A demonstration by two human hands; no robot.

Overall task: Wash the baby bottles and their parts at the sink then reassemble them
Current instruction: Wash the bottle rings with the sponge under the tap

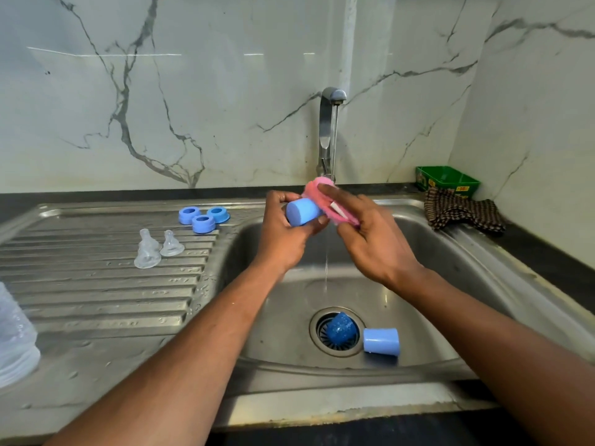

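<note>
Marble walls back a steel sink whose tap runs a thin stream over the basin. Above it the left hand curls its fingers round a light blue cap, while the right hand pinches a pink sponge against that cap. Two more blue caps lie near the drain; three blue rings and two clear teats rest on the left drainboard.
</note>
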